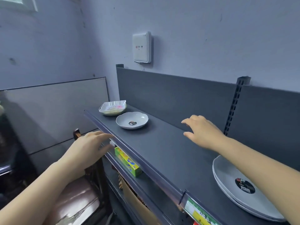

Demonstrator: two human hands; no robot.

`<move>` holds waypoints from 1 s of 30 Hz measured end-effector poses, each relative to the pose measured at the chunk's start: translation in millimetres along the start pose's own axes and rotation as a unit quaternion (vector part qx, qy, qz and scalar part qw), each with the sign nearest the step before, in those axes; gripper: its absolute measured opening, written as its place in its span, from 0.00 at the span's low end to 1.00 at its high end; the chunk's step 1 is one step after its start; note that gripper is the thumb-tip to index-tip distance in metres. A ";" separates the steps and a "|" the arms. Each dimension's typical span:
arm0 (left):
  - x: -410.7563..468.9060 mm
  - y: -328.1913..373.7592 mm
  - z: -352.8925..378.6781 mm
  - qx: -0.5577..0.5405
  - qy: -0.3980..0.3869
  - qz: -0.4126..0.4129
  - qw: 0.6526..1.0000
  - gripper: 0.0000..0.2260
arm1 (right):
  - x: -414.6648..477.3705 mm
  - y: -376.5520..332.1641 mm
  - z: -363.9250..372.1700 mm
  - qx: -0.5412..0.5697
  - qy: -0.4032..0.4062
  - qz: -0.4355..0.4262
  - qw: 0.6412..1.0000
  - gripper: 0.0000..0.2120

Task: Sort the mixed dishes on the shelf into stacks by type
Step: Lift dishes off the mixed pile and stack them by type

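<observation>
Both hands empty: right hand [203, 132] fingers spread above the shelf [162, 151], left hand [87, 148] at its front edge. Scalloped bowl [131, 120] sits left of the right hand, square dishes [112, 108] beyond, plates [240, 189] nearer. Likely between placements; next reach needs another dish.

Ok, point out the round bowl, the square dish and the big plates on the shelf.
round bowl [132, 119]: head view, on its inner floor above the sticker.
square dish [113, 107]: head view, on its inside bottom.
big plates [227, 174]: head view, on the top plate's bare surface left of the sticker.
</observation>
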State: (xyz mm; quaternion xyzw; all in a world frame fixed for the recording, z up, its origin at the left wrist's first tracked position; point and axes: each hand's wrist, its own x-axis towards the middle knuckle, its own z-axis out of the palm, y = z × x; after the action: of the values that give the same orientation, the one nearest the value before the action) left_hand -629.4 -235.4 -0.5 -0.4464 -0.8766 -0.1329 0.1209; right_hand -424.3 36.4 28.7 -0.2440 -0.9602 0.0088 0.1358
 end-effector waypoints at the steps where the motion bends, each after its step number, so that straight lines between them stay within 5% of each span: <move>1: 7.9 -5.2 1.2 0.002 0.000 -0.012 1.000 0.15 | 15.2 -0.8 3.9 0.004 -0.004 -0.007 1.000 0.20; 15: 79.7 -77.6 33.2 0.032 0.015 -0.095 0.995 0.15 | 173.4 -41.1 98.2 0.026 -0.114 -0.070 0.991 0.18; 30: 242.7 -190.7 102.5 -0.009 0.012 -0.006 1.000 0.19 | 269.8 -85.6 192.0 0.067 -0.167 -0.028 0.983 0.24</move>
State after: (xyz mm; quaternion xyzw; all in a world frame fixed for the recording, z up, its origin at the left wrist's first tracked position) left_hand -933.3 -126.3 -40.0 -0.4403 -0.8767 -0.1467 0.1264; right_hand -742.8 97.6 -79.8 -0.2022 -0.9731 0.1103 -0.0103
